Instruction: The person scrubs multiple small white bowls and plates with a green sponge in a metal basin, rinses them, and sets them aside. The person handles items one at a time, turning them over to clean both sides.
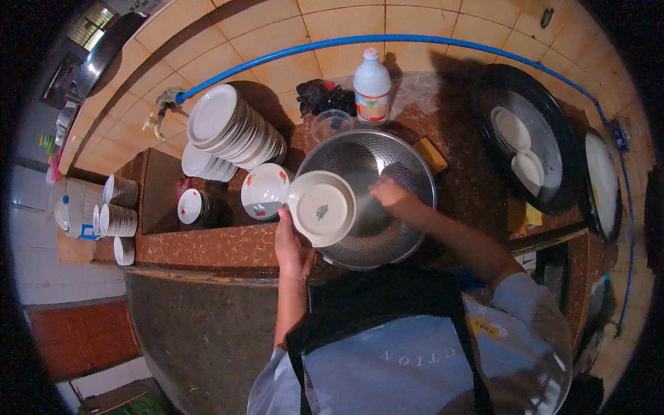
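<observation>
My left hand point(291, 249) grips an off-white bowl point(322, 210) by its left edge, with its underside and foot ring turned towards me. Printed writing marks the bowl's base. Below and behind it stands a wide hammered-metal basin point(386, 248). My right hand point(390, 196) is over the inside of the basin, right of the bowl and apart from it. Its fingers are curled and blurred, so whether they hold anything cannot be made out. Left of the bowl lies a white plate with red flowers point(263, 189), partly covered by the bowl's edge.
Tall stacks of white plates point(236, 127) stand back left, with small bowls point(192, 206) nearer. A white bottle point(372, 88), a clear plastic container point(332, 126) and a yellow sponge point(431, 155) sit behind the basin. Right, a large black-rimmed tub point(557, 140) holds white bowls point(511, 129).
</observation>
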